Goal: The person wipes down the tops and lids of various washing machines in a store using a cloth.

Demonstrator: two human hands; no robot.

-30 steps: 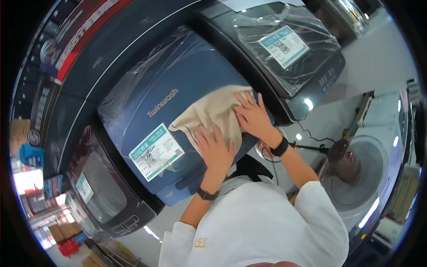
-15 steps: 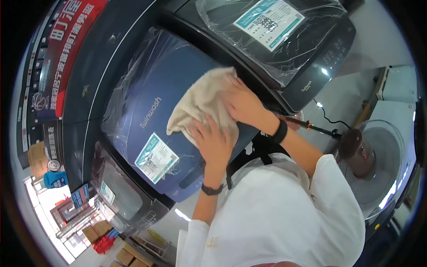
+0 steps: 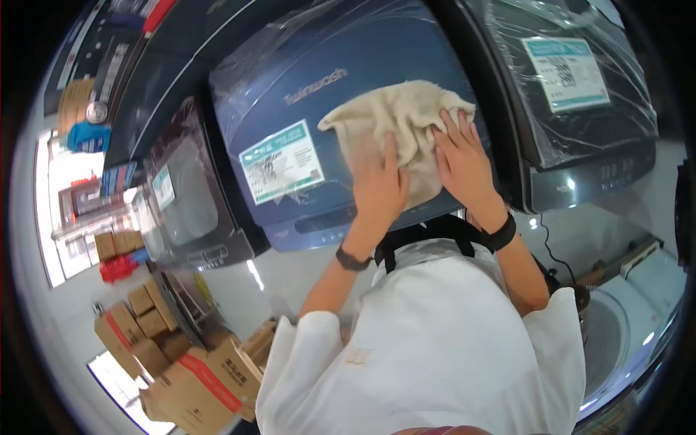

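Observation:
A crumpled beige cloth (image 3: 409, 119) is spread over the right part of a blue washing machine lid (image 3: 275, 65) marked "Twinwash". My left hand (image 3: 378, 187) rests on the cloth's lower left part, fingers extended and some of them smeared by motion. On the right part of the cloth lies my right hand (image 3: 467, 163), open, with its fingers stretched out flat. A white and teal label (image 3: 281, 162) is stuck on the lid left of the cloth. Clear plastic film (image 3: 243, 80) clings around the lid's left edge.
Another film-wrapped dark washing machine (image 3: 587, 145) stands close on the right, and a grey one (image 3: 188, 196) on the left. Cardboard boxes (image 3: 203, 391) are stacked at lower left. A fan (image 3: 605, 333) and a cable (image 3: 554, 250) are at lower right.
The camera view has turned, so the machines appear rotated. On the cloth, my hands have moved farther apart, and the cloth is bunched differently under them.

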